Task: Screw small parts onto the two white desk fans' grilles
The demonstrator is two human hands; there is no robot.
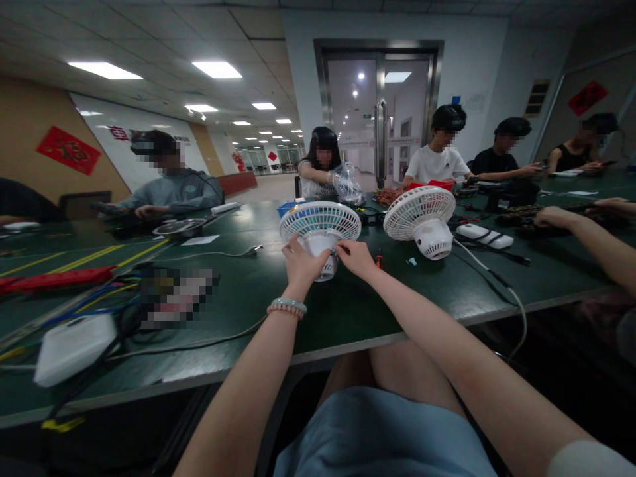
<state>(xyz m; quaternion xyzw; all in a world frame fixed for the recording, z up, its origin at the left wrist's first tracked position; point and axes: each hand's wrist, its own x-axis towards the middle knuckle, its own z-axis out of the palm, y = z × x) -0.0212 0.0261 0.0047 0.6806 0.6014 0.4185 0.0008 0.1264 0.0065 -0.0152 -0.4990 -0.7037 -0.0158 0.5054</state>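
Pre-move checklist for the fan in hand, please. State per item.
1. Left hand on the near fan, at its motor housing: ok.
2. Right hand fingertips at the housing: ok.
3. What the fingertips pinch: cannot tell, too small.
4. Near fan rests on the table, grille up: ok.
5. Second fan stands apart: ok.
6. Screwdriver lies beside the right hand, unheld: ok.
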